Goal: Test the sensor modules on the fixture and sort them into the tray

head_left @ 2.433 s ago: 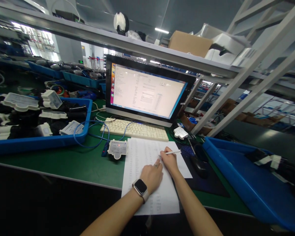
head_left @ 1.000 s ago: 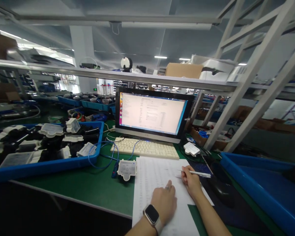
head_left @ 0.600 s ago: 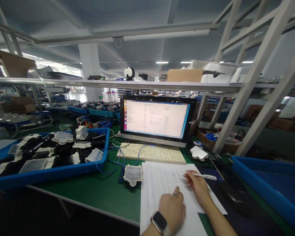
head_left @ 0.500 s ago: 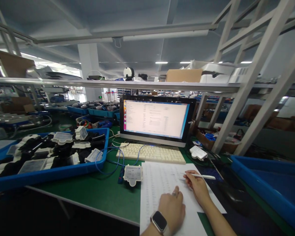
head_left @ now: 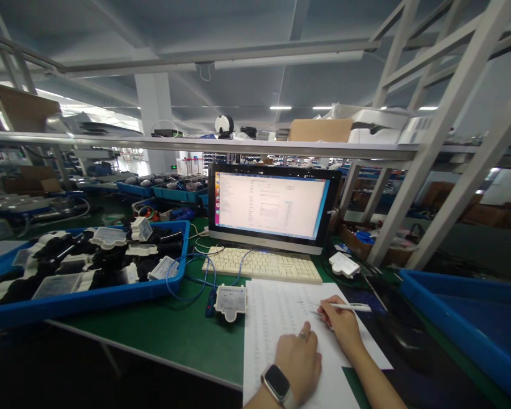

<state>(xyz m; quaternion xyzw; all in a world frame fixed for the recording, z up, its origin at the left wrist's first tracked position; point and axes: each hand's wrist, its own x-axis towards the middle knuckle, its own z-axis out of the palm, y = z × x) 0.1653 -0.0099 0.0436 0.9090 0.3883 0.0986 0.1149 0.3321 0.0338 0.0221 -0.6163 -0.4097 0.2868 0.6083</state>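
Observation:
My right hand [head_left: 340, 325] pinches a white pen [head_left: 357, 307], its tip over the upper right of the printed paper [head_left: 266, 341]. My left hand [head_left: 297, 360], with a ring and a watch [head_left: 276, 382] on the wrist, rests on the same paper lower down. Its index finger reaches forward and the others bend loosely; nothing shows in it. Left of the paper lies a white-cased module [head_left: 231, 301] with a label, beside a dark blue connector [head_left: 210, 303] on a blue cable.
A keyboard [head_left: 259, 264] and a lit monitor [head_left: 272, 207] stand behind the paper. At left, a blue tray [head_left: 123, 295] holds black parts and white cases. Another white module [head_left: 344, 264] lies right of the keyboard. A dark mouse [head_left: 402, 341] and a blue bin [head_left: 464, 318] are at right.
The pen's rear end has swung slightly within my right hand. My left hand stays at almost the same spot on the paper.

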